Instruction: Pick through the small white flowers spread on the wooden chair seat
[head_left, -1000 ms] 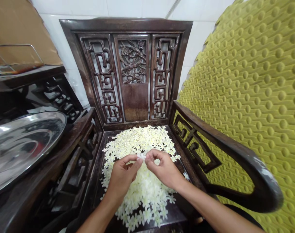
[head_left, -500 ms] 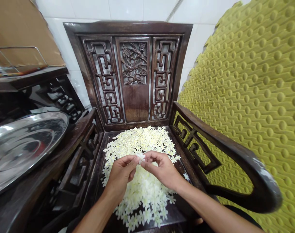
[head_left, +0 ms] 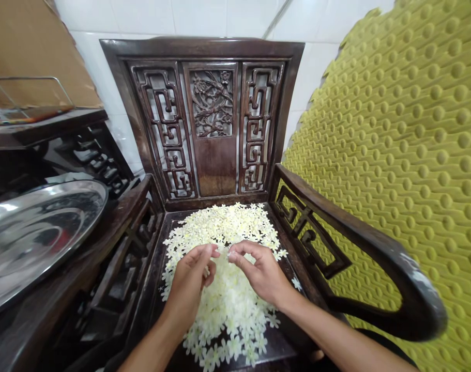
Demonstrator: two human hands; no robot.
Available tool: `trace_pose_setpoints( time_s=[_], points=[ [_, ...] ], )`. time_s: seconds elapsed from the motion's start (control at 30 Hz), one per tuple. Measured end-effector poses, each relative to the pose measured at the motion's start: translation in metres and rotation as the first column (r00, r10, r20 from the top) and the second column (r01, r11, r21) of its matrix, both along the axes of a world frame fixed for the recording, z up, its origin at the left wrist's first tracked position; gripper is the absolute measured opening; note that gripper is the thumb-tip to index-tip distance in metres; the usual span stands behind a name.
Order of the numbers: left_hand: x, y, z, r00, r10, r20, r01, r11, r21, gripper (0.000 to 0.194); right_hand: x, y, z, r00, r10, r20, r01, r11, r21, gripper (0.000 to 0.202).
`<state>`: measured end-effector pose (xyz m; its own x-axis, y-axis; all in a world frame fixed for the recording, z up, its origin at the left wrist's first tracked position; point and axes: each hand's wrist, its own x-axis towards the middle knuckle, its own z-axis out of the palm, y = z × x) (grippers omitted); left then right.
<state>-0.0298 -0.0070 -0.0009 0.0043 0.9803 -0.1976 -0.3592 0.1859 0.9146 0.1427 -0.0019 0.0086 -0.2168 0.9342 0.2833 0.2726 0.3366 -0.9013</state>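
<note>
Many small white and pale-yellow flowers lie heaped on the seat of a dark carved wooden chair. Above the heap, my left hand has its thumb and fingertips pinched together; anything between them is too small to make out. Just to its right, my right hand is closed in a pinch, with a small whitish bit at the fingertips that I cannot make out. A narrow gap separates the two hands. One single flower sits apart near the seat's right side.
At the left, a round shiny metal tray rests by the chair's left armrest. Behind it stand dark furniture and cardboard. The right armrest curves forward beside a yellow-green bumpy mat. White wall tiles are behind the chair.
My hands have moved slightly apart. The white flower that was held between both hands' fingertips no longer shows there. The view has shifted a little.
</note>
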Motion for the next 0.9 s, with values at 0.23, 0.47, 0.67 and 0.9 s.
trace_pose_setpoints(
  time_s=[0.23, 0.47, 0.67, 0.9],
  points=[
    [-0.001, 0.009, -0.006, 0.963, 0.103, 0.25, -0.059, 0.982, -0.177, 0.022, 0.005, 0.01, -0.014, 0.981, -0.069, 0.184, 0.077, 0.996, -0.035, 0.019],
    [-0.001, 0.003, -0.003, 0.991, 0.063, 0.114, -0.056, 0.996, -0.065, 0.043, 0.006, 0.01, -0.015, 0.968, -0.195, 0.16, 0.201, 0.979, -0.023, 0.03],
    [0.003, -0.002, 0.0, 0.994, -0.073, 0.076, 0.067, 0.995, 0.078, 0.054, -0.004, -0.002, -0.004, 0.988, 0.017, 0.152, -0.018, 1.0, 0.008, 0.01],
    [0.009, -0.006, -0.002, 0.992, -0.091, -0.091, 0.104, 0.983, 0.152, 0.053, -0.004, -0.005, -0.006, 0.99, -0.017, 0.139, 0.01, 0.999, 0.054, 0.014]
  ],
)
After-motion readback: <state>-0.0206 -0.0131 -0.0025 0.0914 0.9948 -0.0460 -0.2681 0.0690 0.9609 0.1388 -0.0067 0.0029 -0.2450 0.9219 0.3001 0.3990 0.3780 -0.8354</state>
